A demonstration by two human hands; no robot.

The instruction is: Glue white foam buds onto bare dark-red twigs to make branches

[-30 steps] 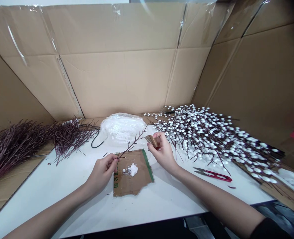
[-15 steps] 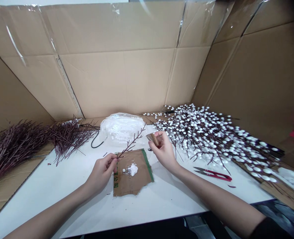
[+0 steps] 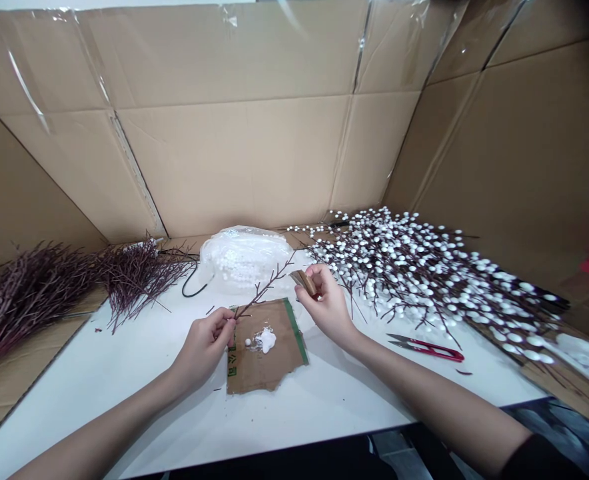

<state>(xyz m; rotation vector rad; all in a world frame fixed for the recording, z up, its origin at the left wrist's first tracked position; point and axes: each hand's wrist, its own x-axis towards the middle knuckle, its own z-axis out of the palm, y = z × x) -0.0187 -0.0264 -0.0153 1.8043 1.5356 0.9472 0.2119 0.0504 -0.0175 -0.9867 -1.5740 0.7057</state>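
My left hand pinches the lower end of a thin bare brown twig, which slants up to the right over a scrap of cardboard. A white blob of glue and one small white bead lie on that scrap. My right hand is closed on a small brown piece, held just right of the twig's tip. Behind both hands lies a clear plastic bag of white beads.
Bare dark twigs are heaped at the left. Twigs covered with white beads are piled at the right. Red snips lie on the white table near my right forearm. Cardboard walls enclose the back and sides.
Almost nothing has moved; my right hand with the brown piece has shifted very slightly beside the twig's tip.
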